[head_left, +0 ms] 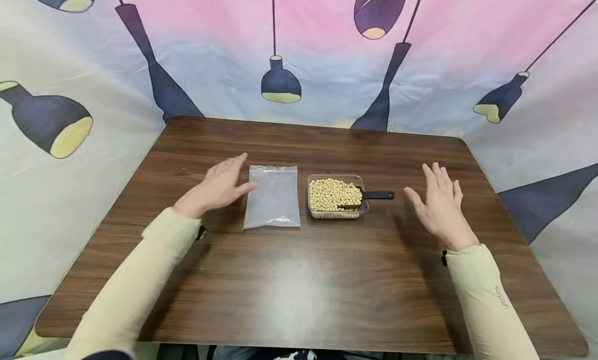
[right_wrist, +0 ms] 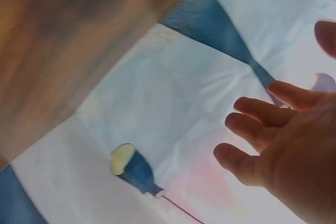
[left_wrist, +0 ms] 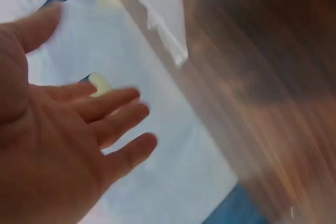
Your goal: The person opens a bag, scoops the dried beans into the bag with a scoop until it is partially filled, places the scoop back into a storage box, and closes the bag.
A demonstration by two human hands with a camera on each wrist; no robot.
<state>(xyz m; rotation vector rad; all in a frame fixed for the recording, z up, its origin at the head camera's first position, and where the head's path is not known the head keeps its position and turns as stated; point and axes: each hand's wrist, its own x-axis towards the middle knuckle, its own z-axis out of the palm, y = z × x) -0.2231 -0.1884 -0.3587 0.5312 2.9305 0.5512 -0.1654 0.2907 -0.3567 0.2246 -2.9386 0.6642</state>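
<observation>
A clear zip-lock bag (head_left: 273, 199) lies flat near the middle of the table. To its right stands a clear plastic box (head_left: 338, 215) of pale yellow beans (head_left: 333, 192), with a black scoop (head_left: 379, 195) stuck in them, its handle pointing right. My left hand (head_left: 216, 187) is held over the table at the bag's left side, thumb tip overlapping the bag's edge in the head view. Fingers extended, my right hand (head_left: 439, 207) hovers to the right of the scoop handle. Both palms hold nothing; the left wrist view shows a corner of the bag (left_wrist: 165, 17).
The dark wooden table (head_left: 289, 287) has rounded corners. A cloth backdrop (head_left: 224, 53) printed with hanging lamps rises behind the table and along both sides.
</observation>
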